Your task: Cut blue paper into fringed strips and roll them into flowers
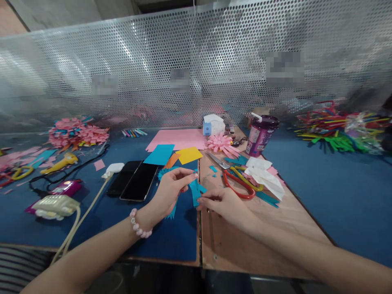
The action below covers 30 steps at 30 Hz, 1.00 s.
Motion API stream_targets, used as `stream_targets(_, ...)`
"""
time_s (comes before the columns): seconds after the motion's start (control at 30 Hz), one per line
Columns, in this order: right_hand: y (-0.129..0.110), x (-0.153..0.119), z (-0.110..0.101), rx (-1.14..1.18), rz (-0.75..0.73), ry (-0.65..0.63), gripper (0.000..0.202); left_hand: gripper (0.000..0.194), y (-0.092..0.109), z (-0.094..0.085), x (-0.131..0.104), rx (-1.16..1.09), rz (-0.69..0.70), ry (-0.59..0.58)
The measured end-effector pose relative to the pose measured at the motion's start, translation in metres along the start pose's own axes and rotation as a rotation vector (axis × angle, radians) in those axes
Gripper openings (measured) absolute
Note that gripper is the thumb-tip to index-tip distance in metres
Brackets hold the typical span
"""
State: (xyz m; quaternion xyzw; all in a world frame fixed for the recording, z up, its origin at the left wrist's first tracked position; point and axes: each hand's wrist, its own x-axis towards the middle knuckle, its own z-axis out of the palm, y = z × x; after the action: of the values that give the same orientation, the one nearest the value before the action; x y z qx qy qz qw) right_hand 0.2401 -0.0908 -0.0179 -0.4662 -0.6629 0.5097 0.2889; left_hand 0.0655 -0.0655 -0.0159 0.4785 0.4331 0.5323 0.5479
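Observation:
Between my two hands, over the seam of the table, is a blue paper strip (pixel 194 192) with a side piece sticking out to the right. My left hand (pixel 173 190), with a pink bead bracelet at its wrist, pinches the strip's upper end. At the lower right end the fingertips of my right hand (pixel 225 204) are closed on the same strip. Fringed blue paper (pixel 164 172) shows behind and under my left hand, partly hidden by it. Just beyond my right hand lie scissors (pixel 240 184) with red and yellow handles, among blue scraps.
Two phones (pixel 139 181) lie left of my hands, near a charger cable and a purple power strip (pixel 65 188). Blue, yellow (pixel 189 155) and pink sheets lie ahead. A pink paper flower (pixel 221 143), a tissue pack (pixel 213 125) and a purple cup (pixel 261 136) stand before the perforated metal screen.

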Motion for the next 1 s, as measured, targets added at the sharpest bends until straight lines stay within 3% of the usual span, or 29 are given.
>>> stream_targets(0.7, 0.015, 0.007, 0.002, 0.107, 0.048, -0.012, 0.029, 0.02, 0.005, 0.002, -0.001, -0.014, 0.011, 0.031)
stream_targets(1.0, 0.011, 0.006, 0.002, 0.17, 0.086, 0.062, 0.031, 0.02, 0.005, 0.002, 0.001, -0.095, 0.029, 0.062)
